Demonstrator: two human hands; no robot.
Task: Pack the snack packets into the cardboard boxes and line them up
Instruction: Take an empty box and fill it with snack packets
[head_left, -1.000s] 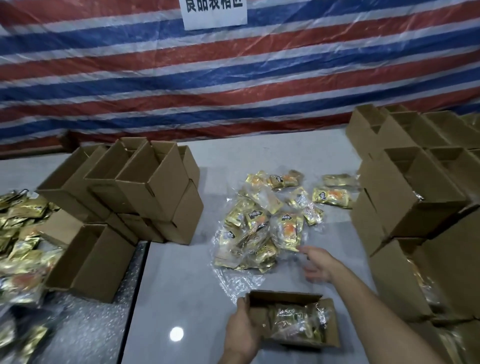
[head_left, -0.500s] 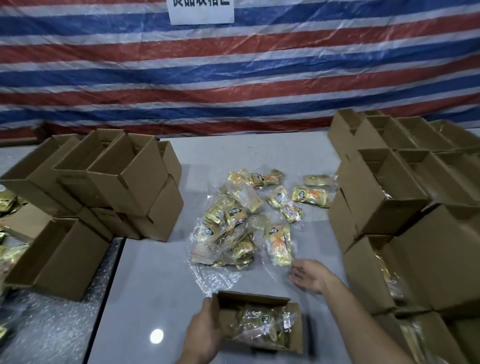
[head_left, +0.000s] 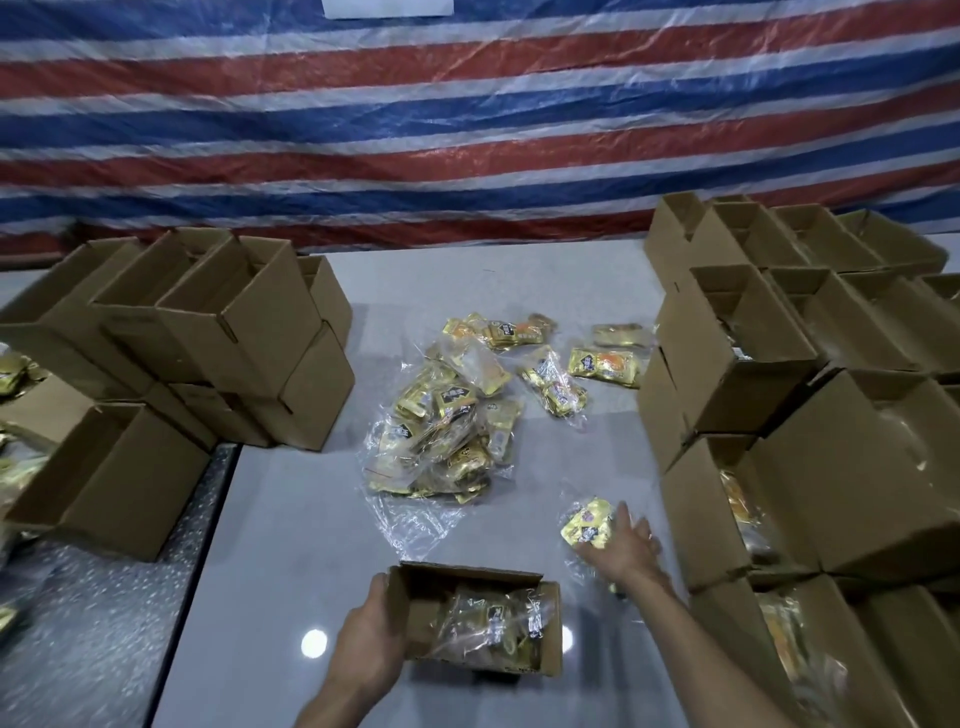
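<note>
Because the snack packet (head_left: 588, 524) I am after lies flat in its loose clear wrap on the table (head_left: 311, 519), just right of and beyond the open box (head_left: 467, 574), I would want the fingers to close on the gold pack itself and not on the slack film, which I judge would slip or stretch. My right hand (head_left: 626, 548) is palm down on it, fingers spread and fairly straight across its near right edge, touching but not curled round it as far as I can see. The packet pokes out to the left of the fingertips, so most of it sits ahead of the grip rather than inside it. A good move, to my mind, is to slide the thumb under the near edge, pinch, lift clear and carry it the short way left and toward me, dropping it on top of the bagged packets already inside. My left hand (head_left: 371, 631) grips that box by its left wall, which should hold it steady for the drop. Farther up the table lies the main pile of packets (head_left: 441, 431), with a few loose packets (head_left: 605, 366) near the packed boxes (head_left: 753, 358) stacked on the right. The empty boxes (head_left: 234, 332) stand stacked on the left, well apart.
</note>
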